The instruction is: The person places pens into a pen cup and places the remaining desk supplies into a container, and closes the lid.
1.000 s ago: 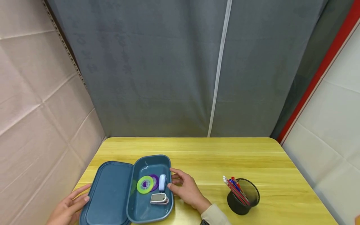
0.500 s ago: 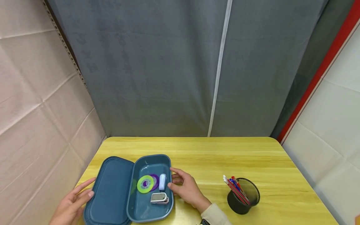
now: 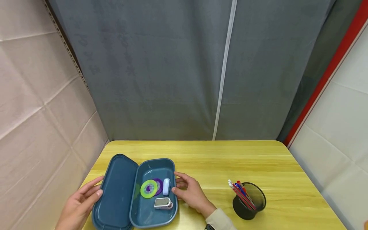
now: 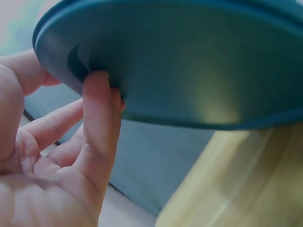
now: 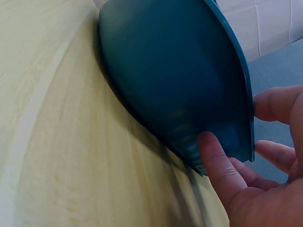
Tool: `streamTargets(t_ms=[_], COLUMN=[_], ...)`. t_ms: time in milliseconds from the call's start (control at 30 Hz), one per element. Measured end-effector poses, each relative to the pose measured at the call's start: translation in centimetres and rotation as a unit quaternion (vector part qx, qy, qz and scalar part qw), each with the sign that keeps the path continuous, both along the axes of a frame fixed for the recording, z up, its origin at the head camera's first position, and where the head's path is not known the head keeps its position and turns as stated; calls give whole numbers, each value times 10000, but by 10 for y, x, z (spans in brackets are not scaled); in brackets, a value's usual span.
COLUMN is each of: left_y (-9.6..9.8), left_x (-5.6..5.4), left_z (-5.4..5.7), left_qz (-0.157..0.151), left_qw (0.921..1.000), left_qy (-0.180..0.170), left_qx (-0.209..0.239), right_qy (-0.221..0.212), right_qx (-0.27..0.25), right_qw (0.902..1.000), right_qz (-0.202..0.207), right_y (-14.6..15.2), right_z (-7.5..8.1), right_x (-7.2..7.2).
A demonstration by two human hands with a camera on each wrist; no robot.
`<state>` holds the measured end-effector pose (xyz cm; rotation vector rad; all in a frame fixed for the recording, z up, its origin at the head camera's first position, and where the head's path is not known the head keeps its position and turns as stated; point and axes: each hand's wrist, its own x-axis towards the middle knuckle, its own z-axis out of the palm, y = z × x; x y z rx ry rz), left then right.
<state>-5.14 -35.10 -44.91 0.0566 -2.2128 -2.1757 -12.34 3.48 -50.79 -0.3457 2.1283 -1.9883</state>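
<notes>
A blue plastic box [image 3: 149, 215] lies open at the table's front left, its lid [image 3: 115, 195] tilted up along the left side. My left hand [image 3: 81, 201] holds the lid's outer edge; in the left wrist view, fingers [image 4: 99, 109] press the lid's outer face and the thumb is at its rim. My right hand [image 3: 191, 193] rests against the box's right side, with fingertips touching the rim and outer wall [image 5: 175, 80]. Inside the box lie a green tape roll [image 3: 145, 193], a purple tape roll [image 3: 159, 185], a light blue stapler-like item [image 3: 166, 187] and a grey-white stapler [image 3: 162, 202].
A black mesh pen holder [image 3: 244, 210] with several pens and pencils [image 3: 242, 195] stands to the right on the wooden table [image 3: 212, 163]. A grey curtain [image 3: 161, 80] hangs behind the table, and pale cloth panels flank both sides.
My left hand has moved up and to the right, tilting the lid steeper toward the box. The right hand, the box and its contents have stayed almost still.
</notes>
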Motion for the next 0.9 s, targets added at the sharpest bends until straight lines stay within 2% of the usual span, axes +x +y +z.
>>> streamTargets(t_ms=[133,267,400,500,633,767,900], left_y=[13,28,41,50,61,76,93], left_x=[2,3,2,0,-2,-2,-2], left_z=[12,25,33,37,44,50,56], left_qz=[110,467,796,886,917,948,974], left_qw=[9998,9985,9964,9957,9950,9921,9853], left_qy=[142,144,211,229,83,-15,-155], left_qx=[-30,-241,-201,-171,-387,-825,-1398], right_qy=[130,330,707,1040,1247,1123,831], right_qx=[100,481,1032,1193,1108,767,350], right_qw=[9998,9979,9899,9834,9817,9887,9956], right_qz=[-73,-298,-672,-888,-915,-624,-271], right_y=[0,1,3,2,-1,-4,-10], right_z=[1,5,13,22,37,51,64], right_x=[-2,-3,-4,-5,-5,-4,-2])
